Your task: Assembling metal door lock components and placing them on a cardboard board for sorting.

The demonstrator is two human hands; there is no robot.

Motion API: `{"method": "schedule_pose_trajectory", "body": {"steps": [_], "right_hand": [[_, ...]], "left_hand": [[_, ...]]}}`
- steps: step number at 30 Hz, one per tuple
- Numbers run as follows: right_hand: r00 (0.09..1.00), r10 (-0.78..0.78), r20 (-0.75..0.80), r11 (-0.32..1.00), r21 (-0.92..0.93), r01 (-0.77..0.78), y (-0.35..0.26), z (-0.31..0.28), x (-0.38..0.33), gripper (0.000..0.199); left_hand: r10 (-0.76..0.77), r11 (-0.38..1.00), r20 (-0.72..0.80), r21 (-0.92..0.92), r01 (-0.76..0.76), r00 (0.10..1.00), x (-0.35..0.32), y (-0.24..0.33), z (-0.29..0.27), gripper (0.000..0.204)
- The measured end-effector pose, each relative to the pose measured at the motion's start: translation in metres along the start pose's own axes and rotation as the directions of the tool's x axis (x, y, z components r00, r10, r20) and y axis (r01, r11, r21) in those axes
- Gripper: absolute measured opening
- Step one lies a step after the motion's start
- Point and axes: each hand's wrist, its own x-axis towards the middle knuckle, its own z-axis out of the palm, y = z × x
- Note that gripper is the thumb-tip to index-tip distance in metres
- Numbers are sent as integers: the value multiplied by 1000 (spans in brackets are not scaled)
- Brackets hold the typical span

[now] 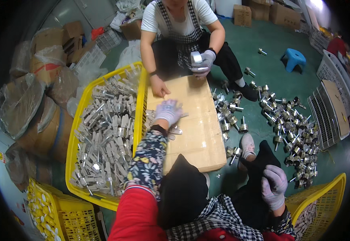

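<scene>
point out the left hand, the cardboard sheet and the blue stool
left hand (168,111), head view, back of the gloved hand
cardboard sheet (197,132), head view, bare middle of its top
blue stool (294,56), head view, its seat

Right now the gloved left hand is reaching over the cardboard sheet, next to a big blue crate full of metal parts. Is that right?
Not quite. The crate is yellow, not blue, as the head view shows. The rest holds: the gloved left hand reaches over the cardboard sheet, and metal parts fill the crate.

Right yellow crate (323,197) cut off
</scene>
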Motion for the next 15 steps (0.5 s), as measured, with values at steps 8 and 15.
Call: {"method": "schedule_pose_trajectory", "body": {"steps": [8,15], "right_hand": [[996,-89,-6,988,125,89,-12,17,4,16],[998,-52,-34,985,164,57,-4,11,8,16]], "left_hand": [[100,995,132,-7,-100,986,-26,22,23,40],[358,886,215,229,-404,909,-73,2,5,28]]}}
